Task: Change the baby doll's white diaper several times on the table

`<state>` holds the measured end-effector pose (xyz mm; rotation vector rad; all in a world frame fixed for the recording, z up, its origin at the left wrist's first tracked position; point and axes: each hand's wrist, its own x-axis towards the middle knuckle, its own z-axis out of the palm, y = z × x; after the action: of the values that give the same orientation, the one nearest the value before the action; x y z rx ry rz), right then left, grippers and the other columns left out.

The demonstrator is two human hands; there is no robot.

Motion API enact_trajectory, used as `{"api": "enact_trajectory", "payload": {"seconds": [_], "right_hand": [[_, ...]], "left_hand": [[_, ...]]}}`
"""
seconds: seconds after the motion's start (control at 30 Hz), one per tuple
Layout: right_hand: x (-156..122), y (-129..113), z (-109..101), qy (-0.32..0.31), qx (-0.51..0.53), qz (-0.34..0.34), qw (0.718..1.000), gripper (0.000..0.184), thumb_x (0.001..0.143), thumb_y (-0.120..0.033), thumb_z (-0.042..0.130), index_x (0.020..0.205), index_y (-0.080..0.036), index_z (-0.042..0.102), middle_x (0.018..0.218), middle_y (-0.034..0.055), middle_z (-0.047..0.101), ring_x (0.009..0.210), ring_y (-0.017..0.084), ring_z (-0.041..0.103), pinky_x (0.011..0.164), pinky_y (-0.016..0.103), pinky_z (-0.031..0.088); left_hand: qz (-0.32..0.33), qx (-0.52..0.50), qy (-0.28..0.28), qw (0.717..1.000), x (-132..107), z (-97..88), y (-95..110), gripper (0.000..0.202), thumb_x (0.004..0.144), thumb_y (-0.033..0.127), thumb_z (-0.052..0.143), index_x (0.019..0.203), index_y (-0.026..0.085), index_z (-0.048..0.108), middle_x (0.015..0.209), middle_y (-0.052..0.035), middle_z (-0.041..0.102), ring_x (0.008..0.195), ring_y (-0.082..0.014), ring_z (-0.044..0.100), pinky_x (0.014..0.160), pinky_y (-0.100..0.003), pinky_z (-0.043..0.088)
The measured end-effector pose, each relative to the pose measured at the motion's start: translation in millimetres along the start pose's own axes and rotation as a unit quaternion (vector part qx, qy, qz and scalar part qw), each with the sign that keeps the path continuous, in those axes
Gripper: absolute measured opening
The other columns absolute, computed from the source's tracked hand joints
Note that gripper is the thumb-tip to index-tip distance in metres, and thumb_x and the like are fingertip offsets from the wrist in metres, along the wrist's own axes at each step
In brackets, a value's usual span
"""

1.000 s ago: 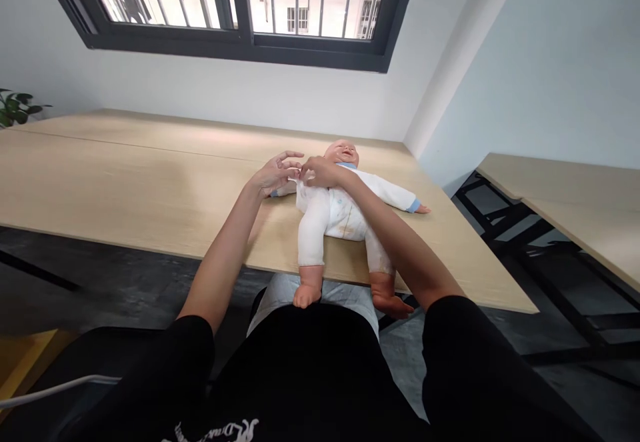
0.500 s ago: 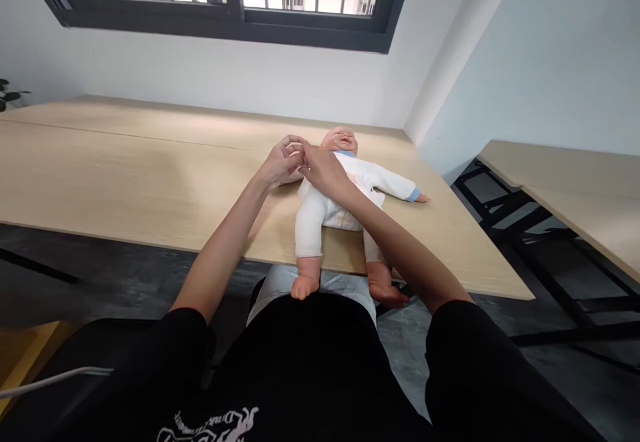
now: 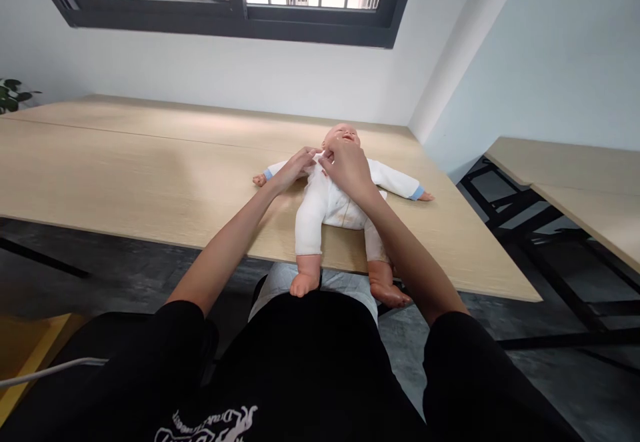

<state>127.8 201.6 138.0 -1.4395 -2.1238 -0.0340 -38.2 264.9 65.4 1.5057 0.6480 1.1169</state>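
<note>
At the middle of the desk (image 3: 125, 175), a baby doll (image 3: 343, 137) lies on its back at my 12 o'clock, head away from me, feet hanging past the near edge. Its white romper (image 3: 335, 209) has blue cuffs (image 3: 267, 174). The left hand (image 3: 293, 170) reaches in from 7 o'clock, fingers laid at the romper's neck; the right hand (image 3: 347, 170) reaches in from 5 o'clock, fingertips just under the chin. The hands stand just apart. I cannot tell whether either is clamped on the cloth. I judge the step in hand to be work at the neckline; the next move there calls for a firm pinch on the fabric.
</note>
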Motion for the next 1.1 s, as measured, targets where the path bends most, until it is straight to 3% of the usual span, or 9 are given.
{"api": "enact_trajectory", "payload": {"seconds": [0.2,0.3,0.47,0.57,0.7,0.87,1.0,1.1], "right_hand": [[-4.9,17.5,-7.3,-0.011,0.072,0.064,0.995,0.010,0.076,-0.011,0.061,0.069,-0.017,0.061,0.088,0.0094,0.070,0.096,0.031,0.065,0.086,0.041,0.053],[-3.8,23.9,-8.0,-0.066,0.091,0.122,0.986,0.006,0.075,-0.011,0.064,0.079,-0.015,0.066,0.083,0.0099,0.070,0.087,0.030,0.067,0.083,0.042,0.055],[-1.3,32.3,-5.6,-0.143,0.158,0.166,0.963,0.032,0.078,-0.008,0.060,0.110,-0.009,0.062,0.075,0.0075,0.069,0.069,0.022,0.065,0.068,0.033,0.053],[-0.7,36.4,-4.4,-0.159,0.196,0.178,0.951,0.035,0.079,-0.006,0.061,0.115,-0.007,0.058,0.077,0.0080,0.070,0.063,0.019,0.062,0.059,0.029,0.049],[0.2,39.3,-7.1,-0.157,0.186,0.195,0.950,0.035,0.075,-0.005,0.068,0.108,-0.011,0.060,0.066,0.0024,0.065,0.060,0.020,0.061,0.057,0.028,0.045],[2.4,46.4,-18.7,-0.155,0.192,0.225,0.943,0.030,0.070,-0.009,0.078,0.095,-0.015,0.061,0.060,-0.0025,0.059,0.059,0.018,0.057,0.058,0.027,0.042],[-6.1,63.2,-32.4,-0.094,0.138,0.215,0.962,0.026,0.066,-0.008,0.080,0.082,-0.017,0.062,0.068,-0.0018,0.061,0.067,0.017,0.058,0.063,0.027,0.041],[-21.7,80.4,-37.8,-0.040,0.143,0.211,0.966,0.018,0.073,-0.009,0.075,0.082,-0.016,0.062,0.067,-0.0026,0.059,0.067,0.016,0.058,0.064,0.026,0.039]], "left_hand": [[0.005,0.097,-0.039,0.995,-12.3,10.0,8.6,0.057,0.074,0.049,0.082,0.118,0.020,0.061,0.073,0.0033,0.060,0.072,-0.0130,0.055,0.067,-0.023,0.039],[0.024,0.133,-0.036,0.990,-14.4,14.9,10.4,0.048,0.077,0.044,0.080,0.113,0.018,0.063,0.076,0.0021,0.061,0.074,-0.0131,0.055,0.069,-0.023,0.039],[0.051,0.189,-0.028,0.980,-10.7,17.4,6.1,0.039,0.079,0.044,0.076,0.105,0.016,0.067,0.082,-0.0005,0.061,0.080,-0.0152,0.054,0.075,-0.025,0.041],[0.075,0.208,-0.029,0.975,-9.7,19.2,5.8,0.032,0.081,0.041,0.074,0.100,0.016,0.068,0.091,-0.0033,0.065,0.087,-0.0174,0.056,0.081,-0.027,0.042],[0.103,0.257,-0.035,0.960,-11.8,20.7,8.4,0.022,0.085,0.038,0.071,0.094,0.019,0.072,0.099,-0.0055,0.069,0.095,-0.0214,0.057,0.088,-0.032,0.042],[0.104,0.301,-0.022,0.948,-16.0,22.1,12.1,0.026,0.087,0.043,0.069,0.097,0.021,0.078,0.102,-0.0086,0.059,0.107,-0.0257,0.054,0.096,-0.036,0.043],[0.103,0.335,-0.047,0.935,-20.2,27.6,15.9,0.029,0.094,0.046,0.061,0.105,0.026,0.080,0.124,-0.0088,0.057,0.129,-0.0283,0.047,0.117,-0.043,0.030],[0.094,0.357,-0.070,0.927,-22.4,30.5,18.8,0.033,0.098,0.047,0.055,0.112,0.028,0.078,0.141,-0.0076,0.055,0.141,-0.0303,0.039,0.123,-0.048,0.019]]}}
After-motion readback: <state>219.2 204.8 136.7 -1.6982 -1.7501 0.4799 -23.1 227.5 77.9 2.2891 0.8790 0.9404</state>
